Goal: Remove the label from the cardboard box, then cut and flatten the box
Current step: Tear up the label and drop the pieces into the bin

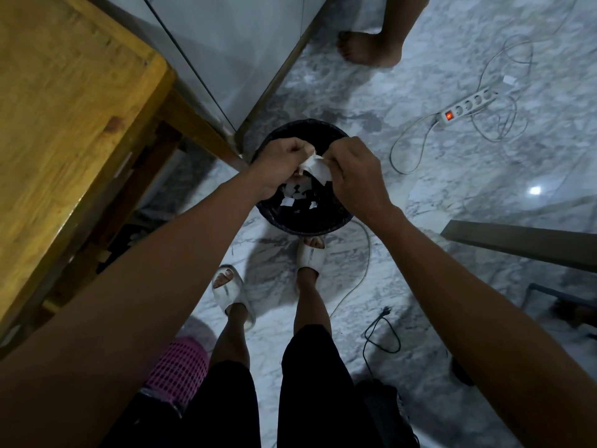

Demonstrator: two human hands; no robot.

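Pale marble floor (403, 92) runs under everything, with a wooden table (64, 124) filling the left side and a grey cabinet (245, 53) behind it. Someone else's bare foot (365, 48) stands at the far end by the cabinet. The person stands in white slippers (231, 294), toes nearly touching a black bin (303, 221) on the floor. A white power strip (468, 106) with its red switch lit lies off to the right among loose cables. Both arms reach out over the bin. The left hand (281, 164) and right hand (353, 169) are each curled tight, pinching the same crumpled white label (315, 169) between them, right above the bin's mouth. White scraps (295, 197) lie inside the bin below. The box itself is nowhere I can see.
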